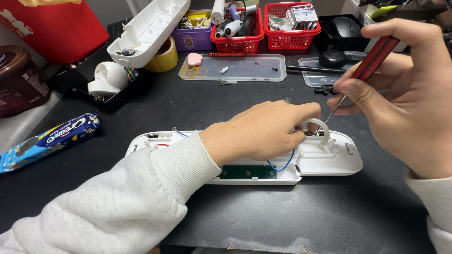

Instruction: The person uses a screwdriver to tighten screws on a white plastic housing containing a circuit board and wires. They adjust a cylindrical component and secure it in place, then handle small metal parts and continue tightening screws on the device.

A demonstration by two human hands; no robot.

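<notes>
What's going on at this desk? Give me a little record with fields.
left hand: rests on the open white casing, fingers at a white ring part
right hand: holds a red screwdriver, tip down by the ring
inside casing: green circuit board, blue wire
behind: clear tray, two red baskets, white cover
left edge: blue biscuit packet

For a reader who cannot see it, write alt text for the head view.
A right hand works a red-handled screwdriver into an opened white plastic casing on a black table, while the left hand steadies a part inside. Red baskets stand behind.
</notes>
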